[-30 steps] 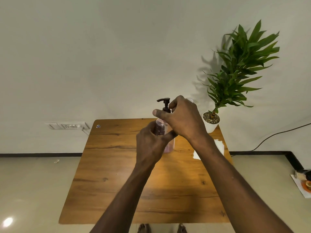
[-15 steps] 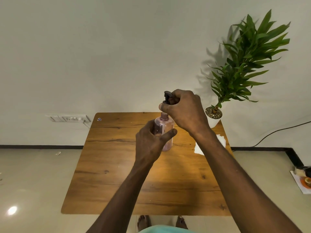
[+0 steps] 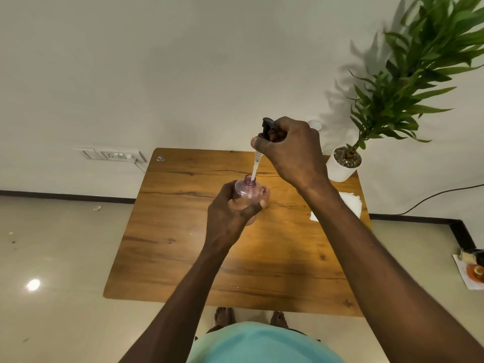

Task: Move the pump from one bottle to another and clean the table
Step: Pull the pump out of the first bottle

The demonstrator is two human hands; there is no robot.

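Observation:
A clear pink bottle [image 3: 248, 195] stands on the wooden table [image 3: 183, 231] near its middle, and my left hand [image 3: 227, 218] is wrapped around its body. My right hand [image 3: 290, 150] holds the dark pump [image 3: 267, 128] above the bottle. The pump is lifted out of the neck, and its pale dip tube [image 3: 255, 167] still reaches down into the open mouth. Behind my right hand, the white top of a second bottle [image 3: 315, 125] shows at the table's far edge; the rest of it is hidden.
A white paper tissue [image 3: 351, 203] lies on the table's right side, partly under my right forearm. A potted plant [image 3: 345, 163] stands at the far right corner. A wall socket [image 3: 115, 154] and a cable [image 3: 432, 197] are beyond the table.
My right hand has raised the pump out of the pink bottle, baring the dip tube. My left hand keeps its hold on the bottle. The camera has tipped downward.

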